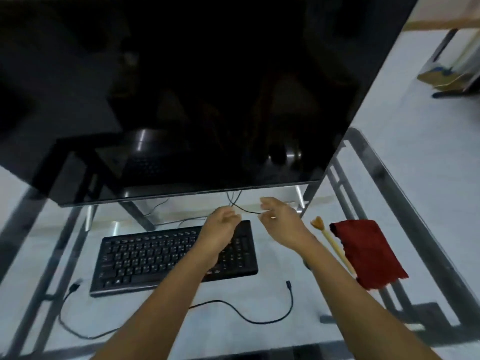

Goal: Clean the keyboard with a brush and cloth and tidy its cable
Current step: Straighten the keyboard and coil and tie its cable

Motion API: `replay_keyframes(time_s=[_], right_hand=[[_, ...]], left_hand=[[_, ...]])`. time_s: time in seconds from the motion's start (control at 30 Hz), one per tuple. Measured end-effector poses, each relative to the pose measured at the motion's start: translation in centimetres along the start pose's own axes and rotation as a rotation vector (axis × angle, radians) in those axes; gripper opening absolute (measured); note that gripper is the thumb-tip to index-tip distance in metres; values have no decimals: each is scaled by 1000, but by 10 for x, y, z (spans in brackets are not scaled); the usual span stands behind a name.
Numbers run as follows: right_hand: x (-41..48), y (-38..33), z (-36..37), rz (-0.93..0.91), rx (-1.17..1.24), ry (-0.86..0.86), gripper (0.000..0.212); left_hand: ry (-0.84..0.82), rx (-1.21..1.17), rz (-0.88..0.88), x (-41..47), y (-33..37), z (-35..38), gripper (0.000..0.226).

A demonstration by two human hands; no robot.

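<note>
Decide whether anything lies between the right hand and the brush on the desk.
Nothing visible does. The brush lies just right of the right hand, with the red cloth beyond it. That hand and the left hand hold the thin cable behind the keyboard.

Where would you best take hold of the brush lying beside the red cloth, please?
Pinch the brush by its bare handle just below the bristles, from above-left: it lies flat, and the red cloth hugs its right side.
</note>
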State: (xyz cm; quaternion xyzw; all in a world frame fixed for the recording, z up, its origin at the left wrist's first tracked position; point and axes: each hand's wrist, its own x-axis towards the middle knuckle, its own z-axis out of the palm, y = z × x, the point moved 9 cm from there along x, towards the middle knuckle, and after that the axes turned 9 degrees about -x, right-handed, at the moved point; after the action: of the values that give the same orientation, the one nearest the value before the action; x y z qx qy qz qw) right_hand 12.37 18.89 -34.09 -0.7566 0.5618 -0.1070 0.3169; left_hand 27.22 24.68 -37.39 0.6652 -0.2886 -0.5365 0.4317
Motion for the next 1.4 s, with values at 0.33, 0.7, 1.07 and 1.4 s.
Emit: replay_keyframes(time_s=[0.33, 0.7, 1.07, 1.4], right_hand=[[-25, -49, 99, 78, -78, -73, 78], [-53, -13, 126, 184, -132, -27, 108], [1, -20, 127, 175, -143, 72, 100], [42, -31, 126, 184, -151, 199, 95]], left_hand=[[144, 398, 88, -32, -42, -213, 72], [113, 540, 192, -46, -101, -281, 101], [318, 478, 223, -6, -99, -309, 72], [434, 484, 261, 40, -87, -329, 69]])
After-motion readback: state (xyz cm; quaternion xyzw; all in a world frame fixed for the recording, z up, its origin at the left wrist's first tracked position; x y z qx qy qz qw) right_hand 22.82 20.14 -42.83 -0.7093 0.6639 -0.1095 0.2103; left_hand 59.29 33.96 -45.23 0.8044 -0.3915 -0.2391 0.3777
